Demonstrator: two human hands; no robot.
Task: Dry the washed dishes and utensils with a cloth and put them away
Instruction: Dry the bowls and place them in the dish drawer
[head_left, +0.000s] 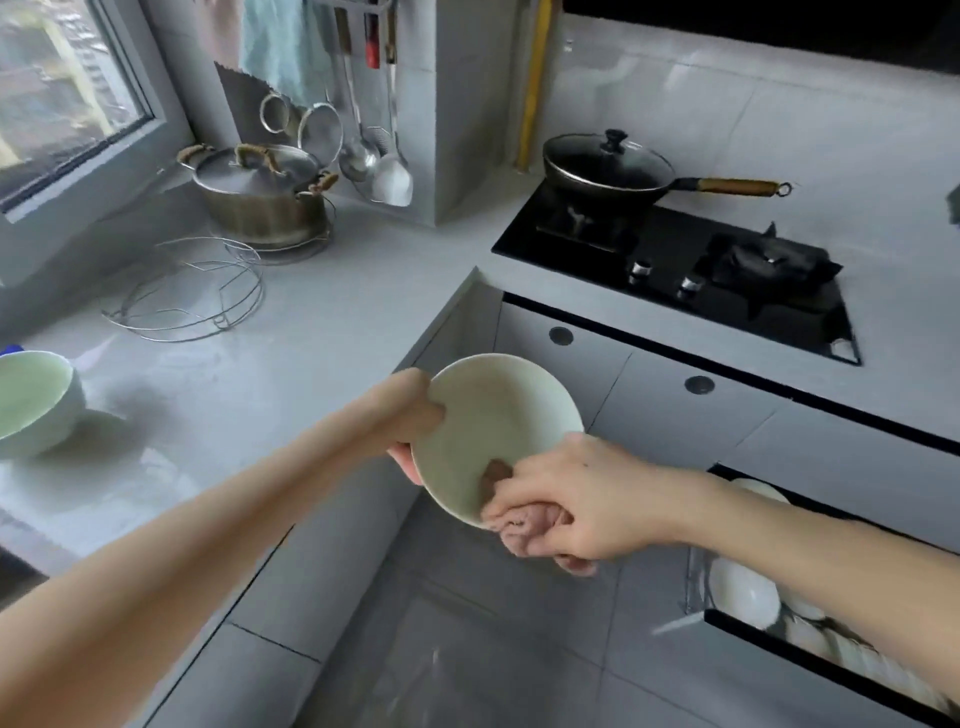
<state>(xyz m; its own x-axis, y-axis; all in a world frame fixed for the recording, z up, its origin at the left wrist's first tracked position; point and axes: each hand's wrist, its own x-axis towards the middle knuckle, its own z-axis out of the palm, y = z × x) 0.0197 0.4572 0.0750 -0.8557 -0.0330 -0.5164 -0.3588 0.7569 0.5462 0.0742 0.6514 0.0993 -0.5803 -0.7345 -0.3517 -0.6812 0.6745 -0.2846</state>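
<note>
A pale green bowl (493, 415) is held tilted in the air, in front of the counter corner and above the floor. My left hand (410, 415) grips its left rim, thumb inside. My right hand (566, 499) clutches a bunched pink cloth (530, 525) and presses it against the bowl's lower inside and rim. A second pale green bowl (31, 400) stands upright on the counter at the far left. White dishes (743, 592) sit in an open pull-out drawer (779, 639) at the lower right, partly hidden by my right forearm.
On the grey counter (311, 332) lie a wire steaming rack (192, 291) and a lidded steel pot (260, 192). Ladles and strainers (363, 150) hang on the wall behind. A lidded black pan (608, 161) sits on the gas hob (675, 260). Grey floor tiles lie below.
</note>
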